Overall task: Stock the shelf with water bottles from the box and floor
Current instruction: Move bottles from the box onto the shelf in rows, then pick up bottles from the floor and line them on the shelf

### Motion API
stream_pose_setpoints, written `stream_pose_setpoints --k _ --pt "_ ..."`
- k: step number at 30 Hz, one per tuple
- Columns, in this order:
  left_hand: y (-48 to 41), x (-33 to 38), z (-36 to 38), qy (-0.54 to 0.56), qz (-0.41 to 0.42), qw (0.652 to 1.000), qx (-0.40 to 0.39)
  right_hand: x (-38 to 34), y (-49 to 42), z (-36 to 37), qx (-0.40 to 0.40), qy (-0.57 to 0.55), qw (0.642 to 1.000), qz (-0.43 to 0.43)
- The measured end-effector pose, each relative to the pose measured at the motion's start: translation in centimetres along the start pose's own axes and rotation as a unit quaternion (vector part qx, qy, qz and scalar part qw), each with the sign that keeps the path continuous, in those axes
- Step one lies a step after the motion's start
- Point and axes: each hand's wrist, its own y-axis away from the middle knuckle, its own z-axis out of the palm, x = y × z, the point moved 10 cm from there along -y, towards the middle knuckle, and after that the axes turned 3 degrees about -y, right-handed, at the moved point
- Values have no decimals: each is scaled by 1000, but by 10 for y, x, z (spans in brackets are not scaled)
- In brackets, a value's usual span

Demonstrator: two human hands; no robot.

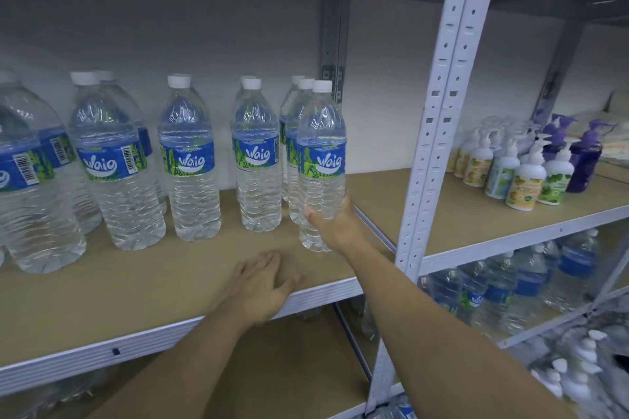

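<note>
You are gripping the bottle point(321, 160) low on its ribbed body with your right hand point(335, 226), right of frame centre. It is standing upright, long axis vertical, base on or just above the shelf point(153, 286) near the front edge; contact is hard to tell. Your fingers point(311, 213) are wrapping round the lower section, thumb side behind, so that hand is clamped on the bottle. It is sitting directly above and ahead of your palm, at the front of the rightmost row, touching or just beside the bottle behind it.

Your left hand point(262, 286) is lying flat on the shelf edge, lower centre, fingers loosely together, holding nothing. It is near the bottle but the right is the one on it.

Judging from this, you are seating the bottle in line with its row; the move turns on keeping the axis vertical while letting go.

Bottle: clear thin plastic, ridged lower half, smooth shoulder, white cap, blue-green label. Likely squashy under a hard squeeze. Other bottles point(190, 160) are standing in rows across the left of frame. The shelf board is looking like matte tan fibreboard with a pale metal lip. A perforated upright point(439, 119) is running right of centre; pump bottles point(531, 167) are crowding the far right.
</note>
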Motion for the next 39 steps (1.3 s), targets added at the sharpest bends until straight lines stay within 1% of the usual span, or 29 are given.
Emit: stream_pose_setpoints --k 2,4,6,10,12,14,16,18,20,23,27,30,33,36,39 --pt "11 1 -5 14 8 1000 13 14 15 1 -28 94 995 1" --pt "24 -1 -9 28 6 999 20 30 32 2 -55 204 977 2" --pt "41 -3 -8 0 19 1000 25 41 55 3 -71 266 961 -2" --pt "80 -12 -5 -48 43 997 48 40 99 6 -86 301 948 -61" --pt "97 -14 -8 -66 35 996 43 36 119 6 -104 305 944 -76" --pt "109 -15 -16 -74 8 996 47 35 137 4 -113 305 943 -69" --pt "118 -7 -27 -78 -4 995 61 38 153 -4 -124 316 939 -45" --pt "125 7 -28 -63 5 997 53 45 168 -18 -133 319 939 -7" --pt "132 22 -17 -41 23 999 20 57 187 -39 -121 311 942 26" --pt "139 37 11 -26 24 999 -35 87 221 -74 -98 289 948 95" --pt "144 70 52 12 14 997 -71 137 264 -120 -60 248 949 188" --pt "146 89 87 36 16 994 -101 177 290 -153 -12 236 940 248" --pt "136 82 130 65 -14 989 -132 223 302 -173 11 226 928 297" --pt "127 69 183 95 -56 979 -172 267 302 -183 16 219 916 335" --pt "121 64 236 107 -70 971 -200 310 301 -188 14 241 900 363"
